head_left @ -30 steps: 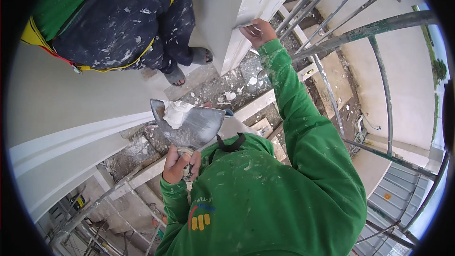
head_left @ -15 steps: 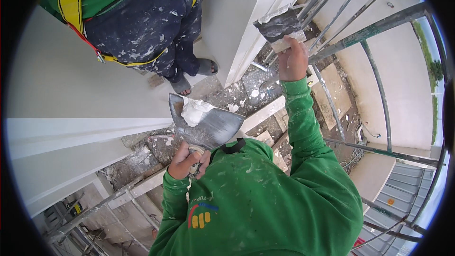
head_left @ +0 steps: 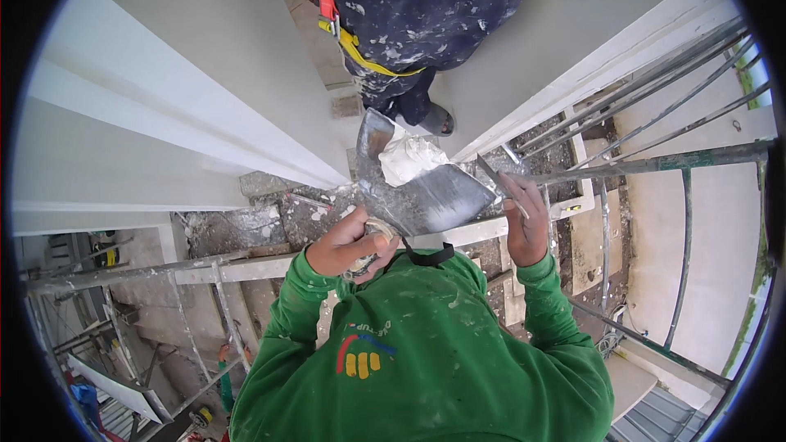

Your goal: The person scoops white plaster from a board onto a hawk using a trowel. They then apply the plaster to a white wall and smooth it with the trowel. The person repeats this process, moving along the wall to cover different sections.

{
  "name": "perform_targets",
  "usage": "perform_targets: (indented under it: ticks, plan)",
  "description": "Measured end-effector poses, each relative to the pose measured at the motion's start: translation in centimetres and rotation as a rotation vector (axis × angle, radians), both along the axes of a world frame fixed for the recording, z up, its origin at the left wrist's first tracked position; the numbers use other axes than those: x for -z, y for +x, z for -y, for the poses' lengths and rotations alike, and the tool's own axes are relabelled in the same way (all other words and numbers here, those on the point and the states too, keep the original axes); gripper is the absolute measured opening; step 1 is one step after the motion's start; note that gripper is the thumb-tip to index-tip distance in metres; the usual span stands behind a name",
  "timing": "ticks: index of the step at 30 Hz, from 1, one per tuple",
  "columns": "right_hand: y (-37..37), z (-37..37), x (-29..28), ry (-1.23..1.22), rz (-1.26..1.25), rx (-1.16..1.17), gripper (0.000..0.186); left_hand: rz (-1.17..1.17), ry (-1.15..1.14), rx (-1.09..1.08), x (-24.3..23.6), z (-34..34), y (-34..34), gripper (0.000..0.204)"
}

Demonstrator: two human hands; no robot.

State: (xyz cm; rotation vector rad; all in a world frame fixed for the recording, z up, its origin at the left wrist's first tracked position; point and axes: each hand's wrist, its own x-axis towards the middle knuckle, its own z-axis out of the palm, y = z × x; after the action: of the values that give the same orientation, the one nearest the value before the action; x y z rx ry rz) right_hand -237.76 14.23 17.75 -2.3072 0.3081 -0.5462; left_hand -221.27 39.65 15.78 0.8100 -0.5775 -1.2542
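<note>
Right of a scaffold tube [head_left: 106, 280], we wrap our left hand [head_left: 340, 247] around the bound handle [head_left: 372, 239] of a broad metal plate [head_left: 438, 205] bearing white paste [head_left: 408, 157] toward its far edge. Just beside the plate's right corner, our right hand [head_left: 528, 225] grips a thin scraper [head_left: 493, 176], seen nearly edge-on.

Co-worker [head_left: 430, 16] cut off above, wrapped handle [head_left: 380, 230] partly hidden, sweatshirt [head_left: 434, 360] cut off below
</note>
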Motion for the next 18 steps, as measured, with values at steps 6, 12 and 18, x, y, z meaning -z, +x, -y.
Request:
perform_targets:
  ticks: [6, 12, 18]
  plan:
    - [2.7, -6.3, -0.6, -0.752, 0.274, 0.025, 0.039, 0.392, 0.377, -0.332, -4.0, -3.7, 1.0, 0.033]
    - [7.1, -10.7, -0.7, -1.033, 0.472, -0.111, 0.033, 1.191, 0.268, -0.289, -2.6, -7.2, 0.5, 0.043]
    - [7.0, -11.4, -5.6, -0.91, 0.802, -0.29, 0.027, 1.312, 0.347, -0.102, 7.3, -14.6, 3.7, 0.05]
